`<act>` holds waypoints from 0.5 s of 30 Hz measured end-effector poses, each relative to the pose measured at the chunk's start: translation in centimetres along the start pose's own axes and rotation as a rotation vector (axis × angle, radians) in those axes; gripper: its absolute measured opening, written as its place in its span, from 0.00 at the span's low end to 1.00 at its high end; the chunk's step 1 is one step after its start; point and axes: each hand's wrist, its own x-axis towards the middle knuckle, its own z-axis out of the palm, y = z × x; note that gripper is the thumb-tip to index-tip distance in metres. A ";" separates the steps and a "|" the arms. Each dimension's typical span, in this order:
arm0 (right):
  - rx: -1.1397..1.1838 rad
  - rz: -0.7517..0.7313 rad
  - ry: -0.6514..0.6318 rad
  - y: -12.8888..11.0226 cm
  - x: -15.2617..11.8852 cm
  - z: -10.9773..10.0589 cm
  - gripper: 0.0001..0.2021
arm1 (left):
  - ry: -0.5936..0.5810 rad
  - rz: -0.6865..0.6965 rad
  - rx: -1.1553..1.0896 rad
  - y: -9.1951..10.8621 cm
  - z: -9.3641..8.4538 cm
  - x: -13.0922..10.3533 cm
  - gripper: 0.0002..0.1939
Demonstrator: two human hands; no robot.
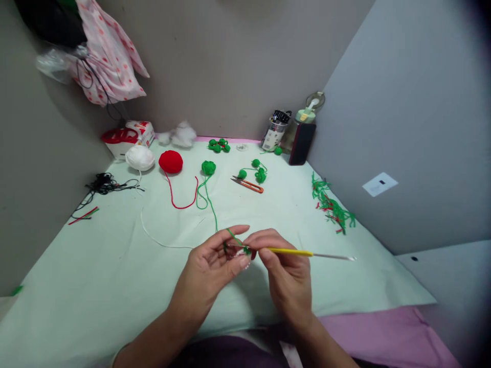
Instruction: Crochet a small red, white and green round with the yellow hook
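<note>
My left hand (215, 263) pinches a small white-and-green crochet piece (243, 252) between thumb and fingers, and green yarn (212, 207) runs over its index finger. Between the fingers and thumb of my right hand (286, 271) is a crochet hook with a yellow handle (291, 251). Its bare metal end points right, while the other end meets the crochet piece. The green strand leads back to a green yarn ball (208, 167). A white strand (159, 244) runs from my left hand toward a white yarn ball (140, 158). Fingers partly hide the piece.
A red yarn ball (171, 161), orange thread snips (247, 184) and small green balls (261, 176) lie beyond my hands. Yarn scraps (333, 207) are at right, black yarn (105, 184) at left. A pen cup (273, 134), bottle (306, 116) and phone (303, 144) stand at the back.
</note>
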 end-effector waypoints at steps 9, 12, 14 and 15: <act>0.246 0.191 0.034 -0.1 0.8 0.0 0.09 | 0.010 0.025 0.000 0.6 0.1 -0.4 0.16; 0.285 0.224 0.007 -0.3 1.0 0.0 0.11 | 0.009 0.026 0.007 0.6 0.0 -0.4 0.15; 0.276 0.194 -0.011 -0.4 0.9 -0.1 0.11 | 0.013 0.021 0.012 0.7 -0.1 -0.4 0.14; 0.257 0.171 -0.017 -0.4 0.7 -0.2 0.11 | 0.014 0.021 0.019 0.7 -0.1 -0.5 0.14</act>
